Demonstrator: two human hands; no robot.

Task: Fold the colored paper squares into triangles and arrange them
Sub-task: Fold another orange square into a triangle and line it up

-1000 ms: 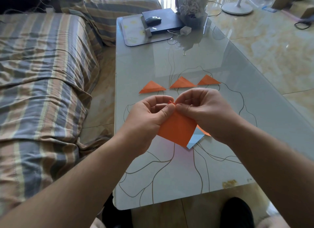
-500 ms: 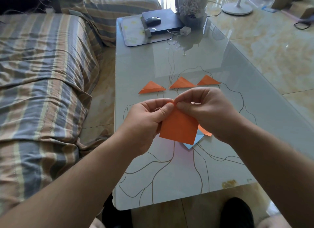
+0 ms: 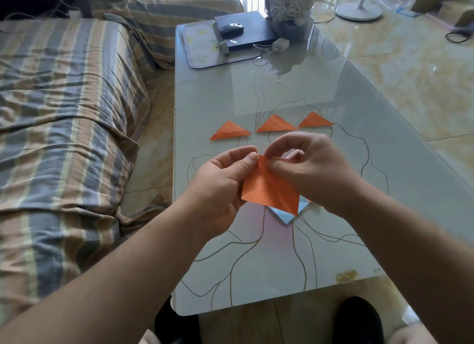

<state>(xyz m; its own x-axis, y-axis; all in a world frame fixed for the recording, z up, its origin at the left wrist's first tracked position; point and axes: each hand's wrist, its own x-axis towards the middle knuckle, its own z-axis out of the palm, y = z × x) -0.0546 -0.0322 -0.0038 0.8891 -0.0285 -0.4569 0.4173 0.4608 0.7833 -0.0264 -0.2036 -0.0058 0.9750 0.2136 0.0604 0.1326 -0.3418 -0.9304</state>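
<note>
Above the near half of a glass-topped desk [image 3: 295, 87], one orange paper square [image 3: 269, 192] is held in the air by both hands, its flat face toward the camera and its top corner pinched. The left hand [image 3: 220, 187] grips the sheet's upper left edge between thumb and curled fingers; the right hand [image 3: 307, 169] pinches the top corner and the flap running right from it, its fingers [image 3: 284, 142] arched over the paper. Just beneath the held sheet, a small stack of paper [image 3: 284, 214] lies on the desk, showing one light blue corner and a sliver of orange; how many sheets it holds cannot be told. Beyond the hands, three orange triangles sit in a row, well apart from the held sheet: the left triangle [image 3: 229, 131], the middle triangle [image 3: 275, 124] and the right triangle [image 3: 315, 120], each creased flat with its point facing away. Thin brown curving lines are drawn across the smooth, reflective desk surface. At the far end rest a grey mat [image 3: 202, 48], a black box [image 3: 246, 30] carrying one computer mouse [image 3: 231, 28], and a wrapped bouquet of dried flowers [image 3: 291, 7]. A striped, rumpled fabric sofa [image 3: 64, 99] runs along the left, and polished marble-look floor tiles [image 3: 410, 69] lie to the right.
</note>
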